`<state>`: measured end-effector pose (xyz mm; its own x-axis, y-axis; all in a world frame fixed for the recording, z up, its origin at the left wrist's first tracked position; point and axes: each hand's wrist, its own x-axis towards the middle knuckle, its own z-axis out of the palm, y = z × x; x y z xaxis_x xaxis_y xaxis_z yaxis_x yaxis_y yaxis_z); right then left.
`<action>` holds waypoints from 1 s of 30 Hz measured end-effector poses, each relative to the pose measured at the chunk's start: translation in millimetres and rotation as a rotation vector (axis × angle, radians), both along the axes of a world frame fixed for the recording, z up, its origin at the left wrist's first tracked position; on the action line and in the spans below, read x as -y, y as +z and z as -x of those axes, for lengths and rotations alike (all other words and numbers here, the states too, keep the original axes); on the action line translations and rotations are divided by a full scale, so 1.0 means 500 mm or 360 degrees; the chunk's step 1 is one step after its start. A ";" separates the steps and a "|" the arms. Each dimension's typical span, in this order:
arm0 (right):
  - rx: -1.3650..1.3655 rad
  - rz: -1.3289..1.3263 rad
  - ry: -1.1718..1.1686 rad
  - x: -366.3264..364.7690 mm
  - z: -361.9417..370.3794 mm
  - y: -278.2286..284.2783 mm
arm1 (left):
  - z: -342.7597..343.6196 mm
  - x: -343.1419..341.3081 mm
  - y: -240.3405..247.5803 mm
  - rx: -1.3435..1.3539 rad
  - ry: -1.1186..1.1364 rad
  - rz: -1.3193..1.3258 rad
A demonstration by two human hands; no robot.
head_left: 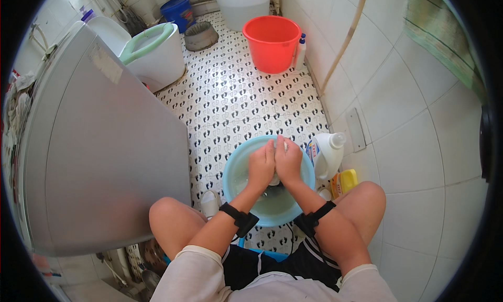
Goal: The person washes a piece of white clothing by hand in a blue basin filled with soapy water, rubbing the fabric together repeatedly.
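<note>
A light blue basin holding cloudy water stands on the floor between my knees. Over it my left hand and my right hand are pressed close together, thumbs side by side and fingers curled. Whatever lies between the palms is mostly hidden; a small whitish bit shows below them, too little to name. Under the hands, something dark shows in the water. Each forearm wears a black strap, the left strap and the right strap.
Right of the basin stand a white jug and a yellow package by the tiled wall. A grey washing-machine-like cabinet rises at left. Farther off are a red bucket, a white bottle, a toilet and a blue bucket.
</note>
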<state>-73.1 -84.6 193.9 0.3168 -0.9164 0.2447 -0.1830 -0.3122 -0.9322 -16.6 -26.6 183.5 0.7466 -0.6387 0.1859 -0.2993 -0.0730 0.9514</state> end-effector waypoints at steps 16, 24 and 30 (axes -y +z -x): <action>-0.0053 -0.0049 0.0079 0.012 0.010 -0.008 | 0.007 -0.001 -0.009 0.0052 -0.0047 -0.0031; -0.0046 0.0034 0.0211 0.003 0.005 0.017 | 0.001 -0.011 0.022 0.0034 -0.0023 -0.0096; 0.0174 0.0144 0.0116 -0.027 -0.013 0.011 | -0.018 -0.012 0.013 -0.0065 0.0029 -0.0091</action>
<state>-66.6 -71.3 199.2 0.3489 -0.8645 0.3619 -0.0559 -0.4047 -0.9127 -7.5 -20.8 190.3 0.7645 -0.6336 0.1187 -0.2584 -0.1326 0.9569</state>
